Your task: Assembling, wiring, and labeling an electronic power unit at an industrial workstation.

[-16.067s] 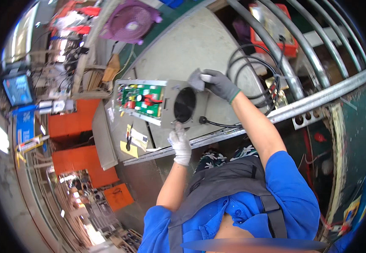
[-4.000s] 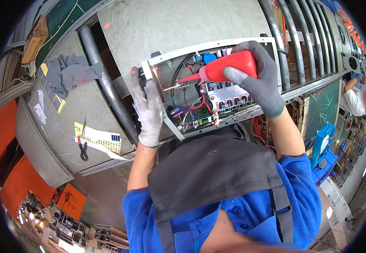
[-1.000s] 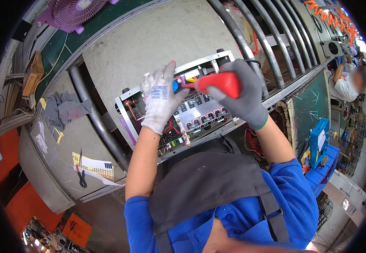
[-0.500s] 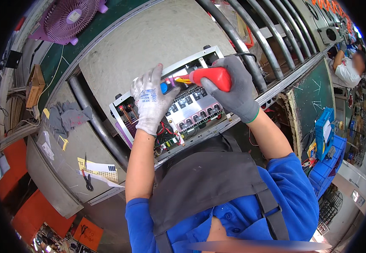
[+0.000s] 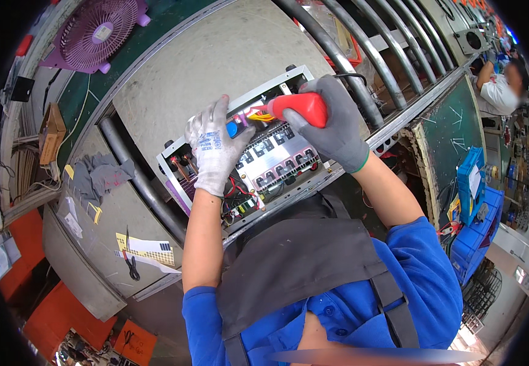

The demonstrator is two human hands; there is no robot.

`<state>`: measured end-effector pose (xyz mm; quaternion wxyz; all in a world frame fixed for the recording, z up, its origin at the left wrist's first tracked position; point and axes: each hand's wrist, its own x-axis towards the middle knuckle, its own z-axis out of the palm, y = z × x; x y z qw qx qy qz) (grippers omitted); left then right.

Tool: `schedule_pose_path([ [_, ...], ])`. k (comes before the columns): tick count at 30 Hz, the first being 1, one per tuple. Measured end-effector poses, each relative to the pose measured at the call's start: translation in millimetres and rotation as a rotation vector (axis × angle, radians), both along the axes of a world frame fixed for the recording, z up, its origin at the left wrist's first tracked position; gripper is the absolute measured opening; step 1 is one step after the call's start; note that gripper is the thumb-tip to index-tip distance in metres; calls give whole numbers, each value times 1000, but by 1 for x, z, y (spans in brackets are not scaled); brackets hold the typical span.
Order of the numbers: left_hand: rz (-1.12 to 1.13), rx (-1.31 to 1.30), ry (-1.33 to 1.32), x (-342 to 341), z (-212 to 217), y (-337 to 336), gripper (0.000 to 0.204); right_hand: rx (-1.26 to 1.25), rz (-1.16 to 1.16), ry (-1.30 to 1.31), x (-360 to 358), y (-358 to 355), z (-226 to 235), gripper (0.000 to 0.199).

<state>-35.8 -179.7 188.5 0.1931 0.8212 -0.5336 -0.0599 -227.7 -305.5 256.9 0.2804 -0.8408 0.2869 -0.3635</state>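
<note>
A long metal-framed electrical unit (image 5: 280,154) lies in front of me, its open top showing wires and rows of black terminals. My right hand (image 5: 339,125), in a grey glove, is closed round a red squeeze bottle (image 5: 304,108). The bottle lies tilted, its narrow end pointing left into the unit near some yellow wires (image 5: 261,116). My left hand (image 5: 211,145), in a pale glove, rests over the unit's left part with thumb and forefinger spread apart. A blue round component (image 5: 233,129) sits between them; whether they press on it is hard to see.
A grey board (image 5: 197,58) lies beyond the unit, with metal rollers (image 5: 368,52) at upper right. A purple fan (image 5: 100,33) stands upper left. Left of the unit are grey gloves (image 5: 103,174) and pliers (image 5: 131,267). A blue bin (image 5: 477,235) and another person (image 5: 501,91) are rightward.
My view has shifted slightly, moving the surroundings a little in the picture. Both hands keep nearly the same places over the unit, and the red bottle still points left into it.
</note>
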Motion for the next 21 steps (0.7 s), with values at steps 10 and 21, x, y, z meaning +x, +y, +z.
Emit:
schedule_pose_path([
  [10, 1, 56, -9, -1, -2, -1, 85, 17, 6, -9, -12, -3, -3, 37],
  [21, 16, 179, -25, -11, 15, -12, 87, 135, -165, -140, -39, -12, -13, 38],
])
